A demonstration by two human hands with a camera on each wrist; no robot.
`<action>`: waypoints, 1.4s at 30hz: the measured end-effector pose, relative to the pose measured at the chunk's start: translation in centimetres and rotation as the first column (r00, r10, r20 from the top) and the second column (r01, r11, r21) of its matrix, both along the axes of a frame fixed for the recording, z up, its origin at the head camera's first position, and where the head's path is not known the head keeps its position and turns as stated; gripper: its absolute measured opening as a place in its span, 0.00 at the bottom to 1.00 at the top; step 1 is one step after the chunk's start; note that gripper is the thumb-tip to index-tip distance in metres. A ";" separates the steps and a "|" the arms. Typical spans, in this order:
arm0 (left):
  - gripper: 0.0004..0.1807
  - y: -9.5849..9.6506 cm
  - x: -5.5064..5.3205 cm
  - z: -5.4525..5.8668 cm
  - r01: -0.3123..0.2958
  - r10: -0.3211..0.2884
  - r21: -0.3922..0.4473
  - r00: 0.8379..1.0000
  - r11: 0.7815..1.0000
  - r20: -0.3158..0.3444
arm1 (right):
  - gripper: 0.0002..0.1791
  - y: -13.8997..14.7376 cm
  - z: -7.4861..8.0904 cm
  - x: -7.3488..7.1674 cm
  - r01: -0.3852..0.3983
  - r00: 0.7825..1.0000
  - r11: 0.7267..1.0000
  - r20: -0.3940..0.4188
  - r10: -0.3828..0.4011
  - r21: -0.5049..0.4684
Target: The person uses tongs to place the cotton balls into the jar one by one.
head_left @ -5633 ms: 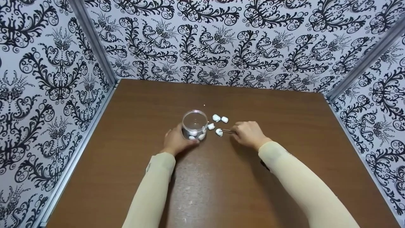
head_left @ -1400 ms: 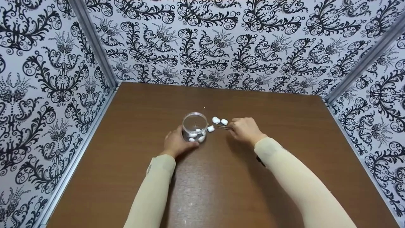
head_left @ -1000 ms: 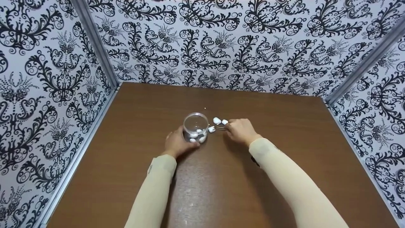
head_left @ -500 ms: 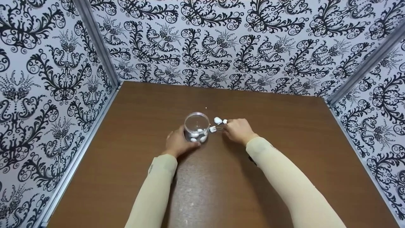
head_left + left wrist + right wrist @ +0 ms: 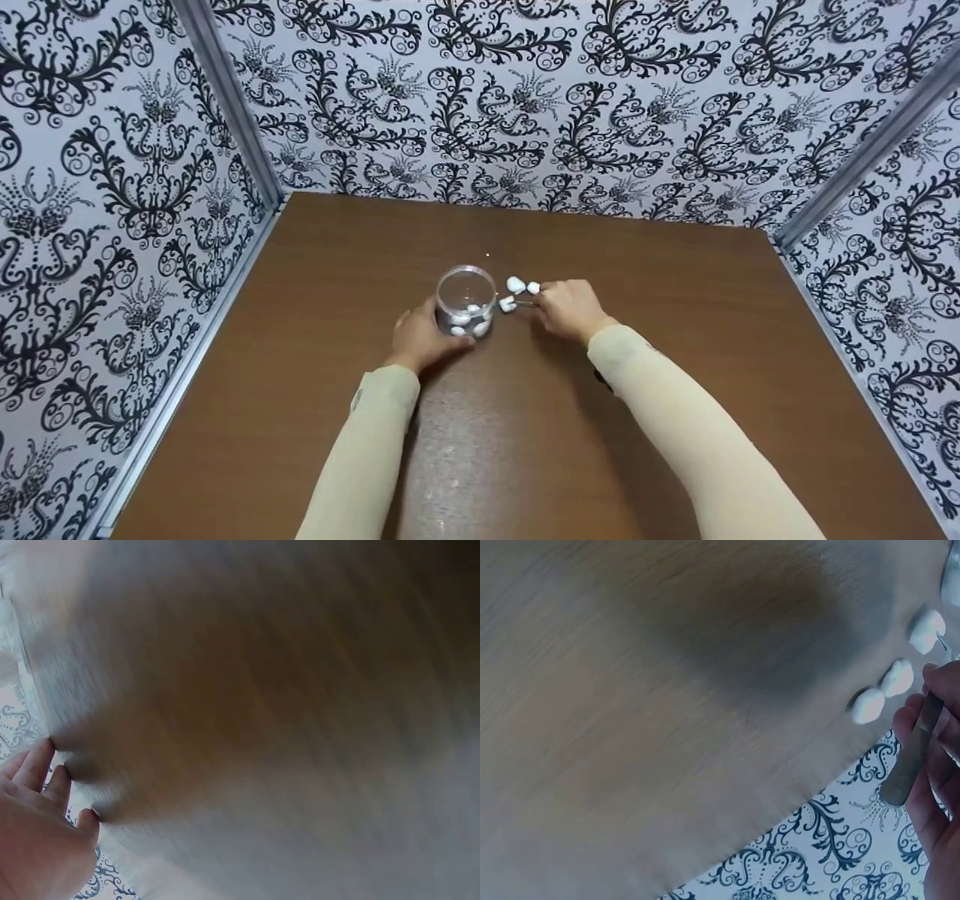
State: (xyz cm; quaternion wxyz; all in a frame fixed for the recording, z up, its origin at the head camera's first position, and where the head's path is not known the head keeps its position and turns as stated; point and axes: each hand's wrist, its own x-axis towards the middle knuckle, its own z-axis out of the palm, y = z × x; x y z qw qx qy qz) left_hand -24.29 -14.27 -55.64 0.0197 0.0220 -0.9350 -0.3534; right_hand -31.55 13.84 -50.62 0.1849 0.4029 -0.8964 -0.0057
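Observation:
My left hand (image 5: 424,337) is wrapped around the side of a clear, round, open-topped jar (image 5: 466,289). Several white cotton balls (image 5: 459,331) lie at its bottom. In my right hand (image 5: 571,309) is a pair of metal tweezers (image 5: 913,757), pinched between thumb and fingers. Its tips are at a cotton ball (image 5: 508,304) just right of the jar; that ball appears caught between them, at about table level. Behind it, near my right fingers, lie two more cotton balls, one larger (image 5: 516,285) and one smaller (image 5: 534,287).
The brown wooden table (image 5: 337,247) fills the space between patterned walls (image 5: 510,112) with grey metal corner posts. A tiny white speck (image 5: 487,255) lies behind the jar. In the left wrist view, mostly blurred table shows.
One cotton ball has left the table since the earliest frame, and the jar shows more of them. The tweezers have moved left onto the ball nearest the jar. The left hand stays put.

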 end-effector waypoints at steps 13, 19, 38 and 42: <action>0.56 0.0 0.0 0.1 -0.007 0.007 -0.016 1.000 1.000 -0.012 | 0.04 2.8 2.8 0.4 0.006 1.000 0.996 0.011 -0.005 -0.087; 0.56 0.0 0.1 0.3 -0.010 0.010 -0.008 1.000 1.000 -0.008 | 0.03 2.6 5.3 0.8 -0.021 0.999 0.993 -0.036 0.018 -0.113; 0.57 0.0 -0.1 -0.2 -0.008 0.008 -0.005 1.000 1.000 -0.016 | 0.03 -2.6 6.9 2.2 -0.134 0.990 0.985 -0.054 0.129 -0.110; 0.56 0.1 -0.1 -0.2 -0.009 0.009 -0.006 1.000 1.000 -0.019 | 0.03 -3.3 6.4 2.4 -0.135 0.991 0.987 -0.035 0.132 -0.086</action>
